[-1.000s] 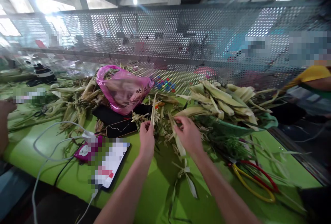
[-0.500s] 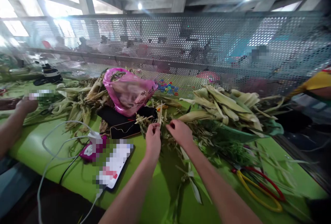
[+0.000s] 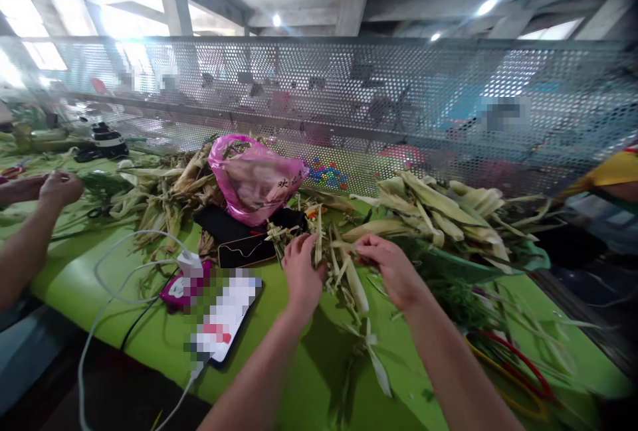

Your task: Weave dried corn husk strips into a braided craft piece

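Observation:
Over the green table, my left hand (image 3: 303,278) has its fingers closed around an upright pale strip of corn husk (image 3: 319,235). To its right, my right hand (image 3: 391,268) pinches the end of another husk strip (image 3: 346,245), which stretches across between the hands. Several loose husk pieces (image 3: 355,288) dangle below that strip. Lower down on the table lies a small knotted husk piece (image 3: 376,364) with pointed ends. My fingers partly hide where the strips meet.
A green basket (image 3: 538,259) heaped with dried corn husks (image 3: 438,212) stands right. A pink plastic bag (image 3: 254,182), a phone (image 3: 232,315) and a purple power strip (image 3: 182,285) sit left. Red and yellow loops (image 3: 523,364) lie front right. Another person's hands (image 3: 62,186) work far left.
My right hand has moved right, away from my left hand, drawing a husk strip out between them. The other person's hands have come together at the left.

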Demonstrator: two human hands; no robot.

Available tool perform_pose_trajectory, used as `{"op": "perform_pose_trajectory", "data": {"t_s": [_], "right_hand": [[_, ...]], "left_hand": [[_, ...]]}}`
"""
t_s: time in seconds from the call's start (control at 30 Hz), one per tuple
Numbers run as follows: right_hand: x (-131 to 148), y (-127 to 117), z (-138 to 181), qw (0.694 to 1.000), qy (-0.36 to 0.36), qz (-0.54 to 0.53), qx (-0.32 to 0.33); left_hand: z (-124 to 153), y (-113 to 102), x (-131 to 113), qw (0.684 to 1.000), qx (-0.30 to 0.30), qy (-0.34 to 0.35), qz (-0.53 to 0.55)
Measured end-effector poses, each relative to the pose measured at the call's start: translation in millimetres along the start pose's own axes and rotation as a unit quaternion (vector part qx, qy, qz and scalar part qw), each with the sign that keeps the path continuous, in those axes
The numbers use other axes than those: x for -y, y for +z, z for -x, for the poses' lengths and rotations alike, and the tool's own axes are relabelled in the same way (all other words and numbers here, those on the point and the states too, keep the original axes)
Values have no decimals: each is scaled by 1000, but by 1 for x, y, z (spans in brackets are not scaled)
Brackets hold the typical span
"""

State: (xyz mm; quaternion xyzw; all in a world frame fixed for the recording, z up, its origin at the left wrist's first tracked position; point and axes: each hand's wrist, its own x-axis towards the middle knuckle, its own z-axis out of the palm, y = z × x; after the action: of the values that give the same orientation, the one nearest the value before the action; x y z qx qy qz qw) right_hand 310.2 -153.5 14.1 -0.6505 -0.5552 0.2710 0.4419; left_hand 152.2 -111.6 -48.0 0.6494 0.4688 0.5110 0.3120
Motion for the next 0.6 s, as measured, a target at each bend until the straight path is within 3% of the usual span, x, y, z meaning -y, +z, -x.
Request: {"op": "perform_pose_trajectory", "data": {"t_s": [0.1,0.2,0.37,0.47,0.6], "right_hand": [[14,-16,23,979,24,-198,50],[21,-25,35,975,27,-215,54],[11,-23,37,966,6,-259,-24],[-5,-12,38,975,11,-219,-47],[-21,10,44,998,-8,-43,-35]], "left_hand": [[1,4,-1,995,50,60,62],[3,12,-1,982,126,61,126],[8,16,-5,931,202,-112,284],[9,14,-10,890,194,-183,369],[9,13,-12,866,171,-219,415]]}}
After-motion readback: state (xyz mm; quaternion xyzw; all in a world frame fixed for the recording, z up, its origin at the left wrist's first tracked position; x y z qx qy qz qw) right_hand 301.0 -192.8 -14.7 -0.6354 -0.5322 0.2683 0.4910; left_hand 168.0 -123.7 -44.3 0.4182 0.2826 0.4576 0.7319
